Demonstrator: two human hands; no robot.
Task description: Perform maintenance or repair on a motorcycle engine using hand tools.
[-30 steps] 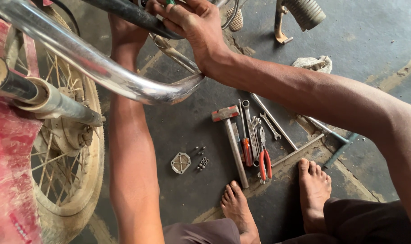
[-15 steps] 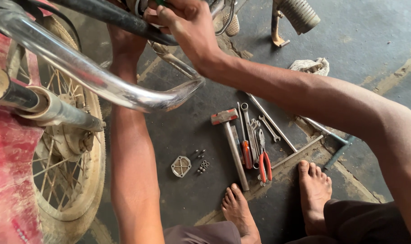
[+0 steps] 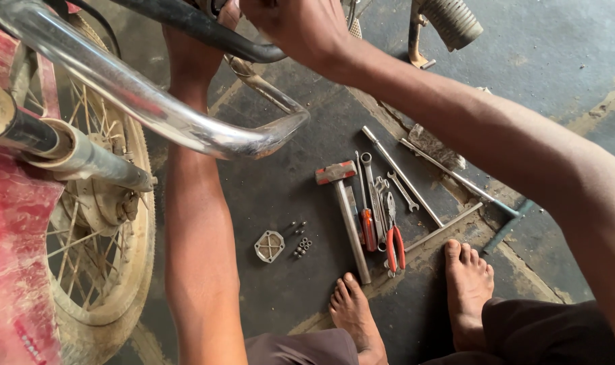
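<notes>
Both hands (image 3: pixel 294 27) cut off at top; grip on black tube (image 3: pixel 206 30) unclear.

Just under my right hand (image 3: pixel 294 27) I saw a black tube (image 3: pixel 206 30) with a dull, rubbery sheen. Below the fingers ran a chrome guard bar (image 3: pixel 159 111), glossy metal flecked with grime. Past my left hand (image 3: pixel 192 40), the spoked wheel (image 3: pixel 101 257) looked like bare metal crusted with dry, matt mud, and the red panel (image 3: pixel 13 263) beside it was dusty and scuffed. Well below both hands, on a rough, stained concrete floor (image 3: pixel 557 47), lay a hammer (image 3: pixel 345 209) with a dull steel shaft, pliers (image 3: pixel 394 236) with smooth red plastic grips, and satin-grey wrenches (image 3: pixel 402 189).
</notes>
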